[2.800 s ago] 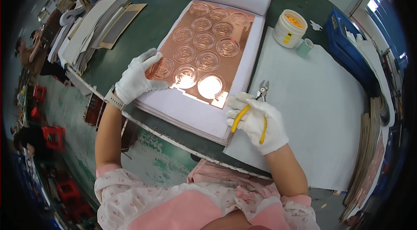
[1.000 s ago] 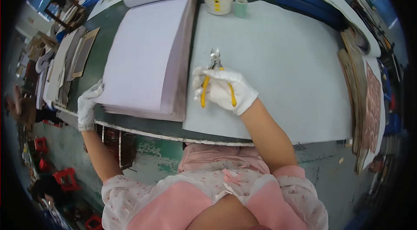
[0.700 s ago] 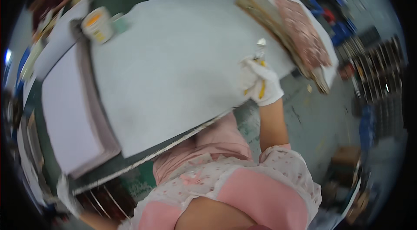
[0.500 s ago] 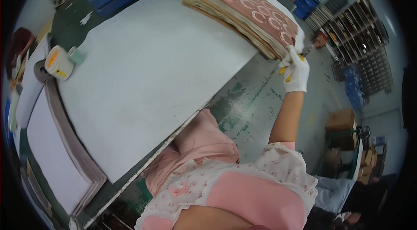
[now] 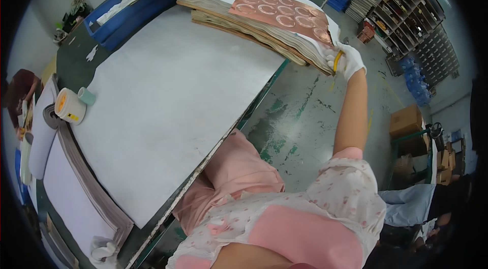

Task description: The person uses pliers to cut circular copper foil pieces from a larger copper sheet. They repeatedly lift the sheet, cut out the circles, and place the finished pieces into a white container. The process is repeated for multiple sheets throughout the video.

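Note:
My right hand [image 5: 349, 61], in a white glove with yellow on it, is closed at the near right corner of a thick stack of sheets [image 5: 264, 35]. Its fingers bend around the corner of the white sheet [image 5: 333, 30] on top. Beside it, on that sheet, lies a shiny copper-coloured plate [image 5: 282, 12] with rows of raised rings. My left hand [image 5: 103, 249], gloved in white, rests at the near end of another stack of white sheets [image 5: 76, 187]. Its fingers are too unclear to read.
A large white sheet [image 5: 173, 96] covers the table. At its left stand a white tub [image 5: 70, 107] with orange inside and a small green cup [image 5: 86, 96]. Blue bins [image 5: 114, 25] are at the far left. Beyond the floor stand a rack [image 5: 399, 9] and cardboard boxes [image 5: 406, 121].
My right hand has turned and moved slightly, now wrapped at the stack's corner below the plate. My left hand has come further into view. The whole view has shifted a little.

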Available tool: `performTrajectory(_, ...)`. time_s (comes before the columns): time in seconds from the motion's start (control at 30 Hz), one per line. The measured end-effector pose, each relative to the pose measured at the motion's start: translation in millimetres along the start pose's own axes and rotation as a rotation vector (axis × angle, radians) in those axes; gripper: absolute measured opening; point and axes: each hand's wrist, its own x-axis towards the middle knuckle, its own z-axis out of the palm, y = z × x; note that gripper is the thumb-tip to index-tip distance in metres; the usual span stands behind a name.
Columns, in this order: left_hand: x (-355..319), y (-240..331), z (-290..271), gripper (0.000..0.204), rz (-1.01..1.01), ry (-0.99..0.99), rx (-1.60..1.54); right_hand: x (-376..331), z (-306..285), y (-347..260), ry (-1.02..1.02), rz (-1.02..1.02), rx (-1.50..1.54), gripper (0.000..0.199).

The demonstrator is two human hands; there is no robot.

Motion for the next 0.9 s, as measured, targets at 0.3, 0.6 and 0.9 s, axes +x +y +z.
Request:
performTrajectory(0.3,22,-6,140,0.023,-0.392,-0.123,-0.363,-86,68,31,-0.320,-0.113,0.161,0.012)
performTrajectory(0.6,86,-52,300,0.048,-0.967,-0.553,-1.319,-219,143,166,-0.320,-0.157,0.228,0.020)
performTrajectory(0.9,104,-54,321,0.040,-0.165,-0.542,-0.115,-281,88,221,-0.665,0.089,-0.193,0.008)
